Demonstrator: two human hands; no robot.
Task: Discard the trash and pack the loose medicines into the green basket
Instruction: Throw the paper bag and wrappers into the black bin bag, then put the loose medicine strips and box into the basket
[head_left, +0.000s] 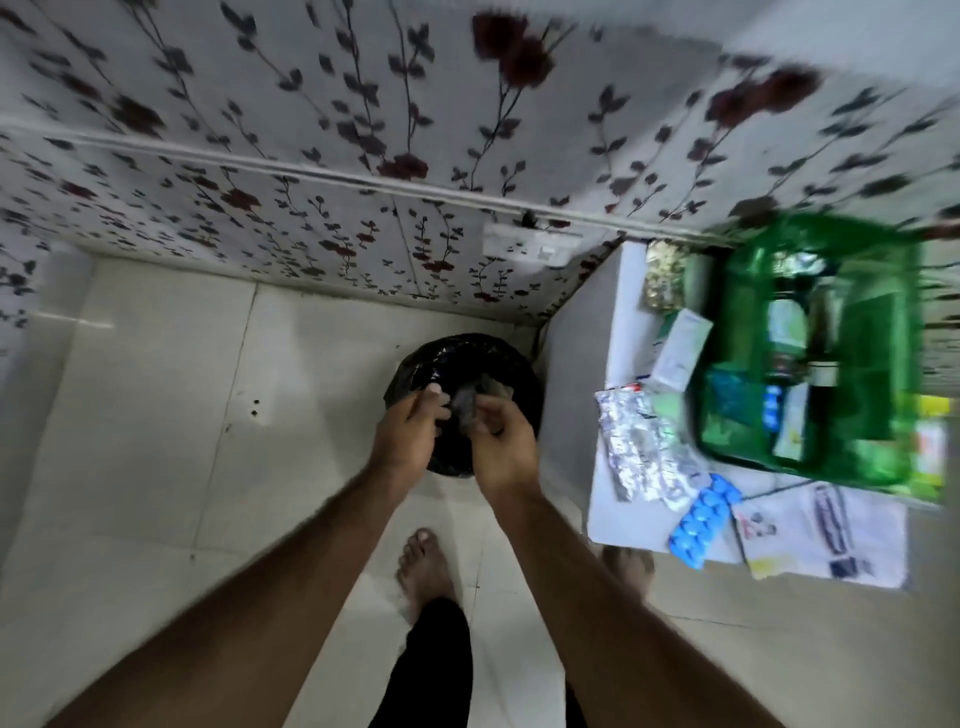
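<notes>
- One person, viewed from above; two bare forearms reach forward over a tiled floor (156, 415).
- One bin lined with a black bag (467, 364) stands on the floor at the foot of the flowered wall (311, 130), just left of the table.
- Left hand (408, 434) is held over the bin's mouth, fingers curled inward with the tips drawn together; blur prevents telling whether they touch the scrap.
- Right hand (501, 447) is also over the bin, just right of the left hand, thumb and fingertips pinching a small greyish crumpled scrap (465, 408); the scrap lies between the two hands, above the bag opening.
- One white table (613, 519) stands at right.
- One green basket (883, 364) sits on the far right part of the table, already holding several boxes and bottles; blur prevents a count.
- Loose on the table, left of and nearer than the basket: a heap of silver blister strips (639, 447), number not determinable; one blue blister strip (701, 514) at the near edge; one white carton (680, 348) leaning by the basket's left wall; one gold-coloured packet (665, 280) at the far corner.
- One printed paper sheet (826, 535) lies flat at the near right of the table.
- Two bare feet are visible on the floor: one (423, 566) below the hands, the other (628, 566) partly hidden at the table's near edge.
</notes>
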